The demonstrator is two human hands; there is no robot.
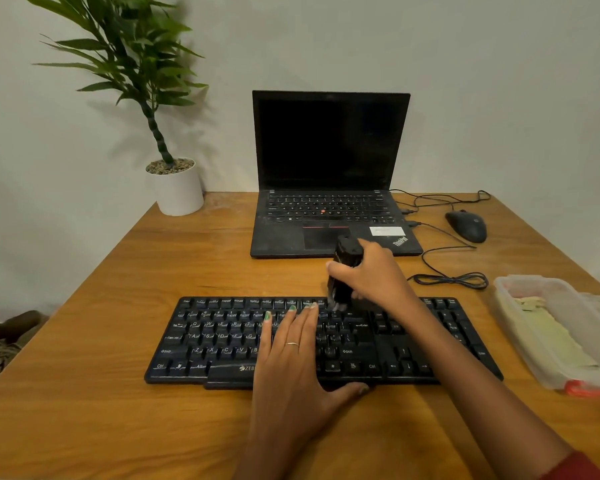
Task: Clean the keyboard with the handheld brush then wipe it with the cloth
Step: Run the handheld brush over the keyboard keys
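Right-hand grip first: the right hand is curled round a black handheld brush, fingers wrapped across its body, holding it nearly upright with the bristle end down on the top rows of the keyboard, right of centre. The forearm reaches in from the lower right, crossing over the keyboard's right end, with a red sleeve just showing at the frame's corner. The left hand lies flat on the middle of the keyboard, fingers straight and close together pointing away, thumb spread out along the front edge; a thin ring sits on one finger and the nails are green.

The keyboard lies on the wooden worktop, near its front. Both hands cover the keys around its centre, and the brush's bristles are blurred, so I can't make out their shape. At the right edge a clear plastic container holds something pale, perhaps the cloth, though through the plastic I cannot tell; it is partly cut off.

Behind, an open laptop with a dark screen reads "ThinkPad" on its palm rest; its white sticker is unreadable. The keyboard's front shows "ZEB", the rest hidden by the left hand. A black mouse sits right of the laptop, a potted plant at the far left.
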